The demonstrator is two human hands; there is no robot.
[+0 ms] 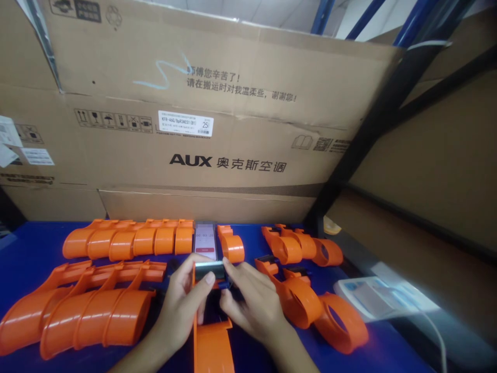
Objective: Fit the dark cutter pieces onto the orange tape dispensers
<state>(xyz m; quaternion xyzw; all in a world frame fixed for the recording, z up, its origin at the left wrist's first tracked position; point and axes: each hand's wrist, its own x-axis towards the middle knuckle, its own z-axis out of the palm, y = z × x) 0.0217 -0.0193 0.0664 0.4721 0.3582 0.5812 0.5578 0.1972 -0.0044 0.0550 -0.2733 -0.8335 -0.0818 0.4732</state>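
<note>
One orange tape dispenser [213, 343] sits in the grip, left hand [188, 290] clasping its left side, thumb [209, 280] on the toothed plate [218, 269], right hand [254, 300] pinching the opposite side, apparently for steadiness, with a phone [205, 242] just beyond, likely for easy reading.

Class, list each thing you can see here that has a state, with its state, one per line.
Held dispenser: in the hands, toothed edge exposed
Left hand: gripping the dispenser, thumb on its dark part
Right hand: fingers at the dark part's right side
Phone: screen lit
Left dispensers: lined up in two rows
Right dispensers: in a looser group
Cardboard: upright, creased
White cable: curved
</note>
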